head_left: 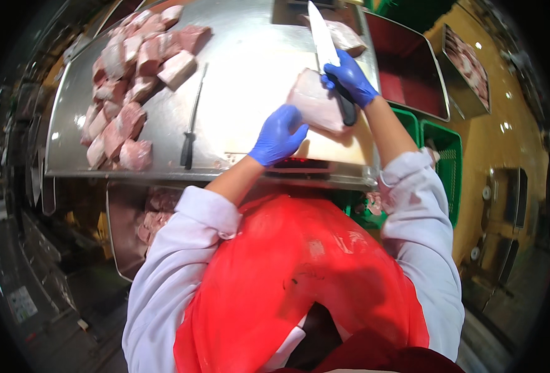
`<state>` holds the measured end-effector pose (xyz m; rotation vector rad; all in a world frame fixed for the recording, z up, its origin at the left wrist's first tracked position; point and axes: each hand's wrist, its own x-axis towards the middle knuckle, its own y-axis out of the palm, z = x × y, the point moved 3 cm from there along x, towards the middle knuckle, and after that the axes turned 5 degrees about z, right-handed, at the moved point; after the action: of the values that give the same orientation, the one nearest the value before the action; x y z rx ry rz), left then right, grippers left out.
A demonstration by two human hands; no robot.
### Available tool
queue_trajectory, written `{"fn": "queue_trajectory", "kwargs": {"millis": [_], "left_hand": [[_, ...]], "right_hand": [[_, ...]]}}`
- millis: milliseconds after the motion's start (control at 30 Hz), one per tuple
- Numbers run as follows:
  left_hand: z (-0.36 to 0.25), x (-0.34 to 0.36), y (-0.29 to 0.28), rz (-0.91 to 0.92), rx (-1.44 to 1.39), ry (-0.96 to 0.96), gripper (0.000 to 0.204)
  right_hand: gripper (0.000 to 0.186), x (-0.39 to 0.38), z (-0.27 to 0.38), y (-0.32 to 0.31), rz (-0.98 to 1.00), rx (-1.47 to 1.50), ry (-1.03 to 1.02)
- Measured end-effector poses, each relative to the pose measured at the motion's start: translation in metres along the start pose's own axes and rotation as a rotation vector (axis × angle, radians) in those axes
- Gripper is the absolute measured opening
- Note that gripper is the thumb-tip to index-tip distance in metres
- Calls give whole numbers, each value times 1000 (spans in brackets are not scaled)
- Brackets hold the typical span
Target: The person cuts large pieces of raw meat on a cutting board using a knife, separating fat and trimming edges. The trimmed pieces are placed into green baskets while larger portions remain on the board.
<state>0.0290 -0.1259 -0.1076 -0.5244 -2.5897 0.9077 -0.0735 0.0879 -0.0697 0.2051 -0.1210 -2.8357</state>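
Note:
My right hand [352, 81], in a blue glove, is closed on the black handle of a large knife [321, 34], its blade pointing away from me. It is over a pale slab of meat [315, 110] on the cream cutting board [256, 74]. My left hand [278, 133], also gloved, has its fingertips at the slab's near left side, slightly bent, thumb apart. Another piece of meat [345, 38] lies at the board's far right. A sharpening steel [189, 137] rests left of the board, on the steel table [69, 143].
Several meat chunks [129, 124] cover the table's left part. A red-lined tray [408, 68], a meat-filled metal bin [467, 68] and green crates [443, 186] stand at right. Another meat bin [122, 236] sits below the table's left side. A display [293, 161] glows red under the board's near edge.

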Motion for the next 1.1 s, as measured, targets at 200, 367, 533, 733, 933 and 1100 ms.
{"fn": "queue_trajectory", "kwargs": {"millis": [200,367,533,733,933,1100], "left_hand": [[36,14,-16,-224,-173,-138,32],[20,15,-17,-297,-182,-105,16],[25,24,-9,-182,-198,-125,16],[27,19,-16,-95,-199,-154,16],[38,18,-12,-126,-138,-72,15],[35,16,-9,-173,-85,-3,14]], "right_hand": [[46,-58,-14,46,-287,-80,-163],[42,-90,-55,68,-396,99,-212],[50,-86,-51,60,-404,-35,-211],[66,-91,-40,68,-482,-528,-278],[77,-85,-33,105,-267,-1081,-156],[82,-131,-20,112,-106,-1299,-21]]}}
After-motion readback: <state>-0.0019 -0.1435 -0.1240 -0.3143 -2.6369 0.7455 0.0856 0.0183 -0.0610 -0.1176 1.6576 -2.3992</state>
